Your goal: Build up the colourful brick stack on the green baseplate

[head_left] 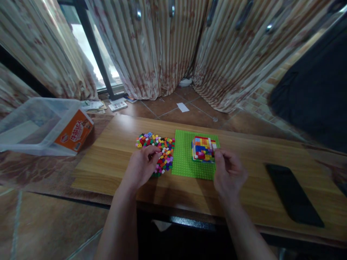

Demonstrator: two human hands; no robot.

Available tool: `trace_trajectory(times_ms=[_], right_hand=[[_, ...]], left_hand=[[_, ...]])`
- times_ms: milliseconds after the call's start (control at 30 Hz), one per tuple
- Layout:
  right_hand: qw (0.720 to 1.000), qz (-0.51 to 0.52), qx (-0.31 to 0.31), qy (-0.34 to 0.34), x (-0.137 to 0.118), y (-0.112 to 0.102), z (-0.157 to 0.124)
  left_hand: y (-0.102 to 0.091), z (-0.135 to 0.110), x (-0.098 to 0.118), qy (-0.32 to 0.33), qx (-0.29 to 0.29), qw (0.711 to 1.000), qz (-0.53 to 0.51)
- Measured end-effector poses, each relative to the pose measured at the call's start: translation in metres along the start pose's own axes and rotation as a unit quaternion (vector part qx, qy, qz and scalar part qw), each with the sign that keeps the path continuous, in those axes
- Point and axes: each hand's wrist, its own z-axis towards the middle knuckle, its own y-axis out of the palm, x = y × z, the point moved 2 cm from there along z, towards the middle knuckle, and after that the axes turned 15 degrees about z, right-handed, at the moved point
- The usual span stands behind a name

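Observation:
A loose pile of small colourful building bricks (167,153) lies left of a green studded baseplate (181,164). My left hand (142,164) is over the near left side of the pile, thumb and fingertips drawn together; whatever is between them is too small to make out. On the baseplate stands a blocky multicoloured brick structure (202,148), with white, red, yellow and blue bricks on its upper face. My right hand (230,171) is at the structure's right side, its thumb and forefinger pinched by the edge. The fingers hide what they grip there.
A black phone (294,193) lies on the right of the wooden table (249,191). Past the table's left end is a clear plastic bin (40,148) with an orange label. Curtains (151,54) hang behind, and papers (118,105) lie on the floor.

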Motion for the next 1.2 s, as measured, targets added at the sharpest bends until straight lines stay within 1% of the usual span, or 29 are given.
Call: trace_trajectory(times_ms=[67,167,233,300,500,733,1000,1200], right_hand=[[0.997,-0.010,-0.078,-0.007,-0.013,0.012,-0.012],[0.979,-0.015,-0.202,-0.017,-0.026,0.029,-0.029],[0.965,-0.016,-0.262,-0.016,-0.028,0.038,-0.037],[0.954,-0.027,-0.299,-0.016,-0.026,0.044,-0.043],[0.937,-0.089,-0.337,-0.032,-0.015,0.054,-0.051],[0.917,-0.130,-0.374,-0.050,-0.016,0.062,-0.054],[0.907,-0.137,-0.390,-0.079,-0.021,0.069,-0.062],[0.908,-0.128,-0.390,-0.079,-0.021,0.070,-0.063]], left_hand=[[0.001,0.000,-0.001,0.004,0.010,1.000,-0.005],[0.000,-0.002,-0.001,0.001,0.019,1.000,-0.002],[-0.001,-0.002,0.001,0.001,0.019,1.000,0.000],[-0.003,-0.003,0.002,0.003,0.020,1.000,-0.001],[-0.003,-0.003,0.003,0.002,0.012,1.000,-0.006],[-0.005,-0.004,0.003,0.004,0.016,1.000,-0.003],[-0.004,-0.004,0.003,0.004,0.008,1.000,-0.006],[-0.005,-0.003,0.005,-0.008,0.002,1.000,-0.004]])
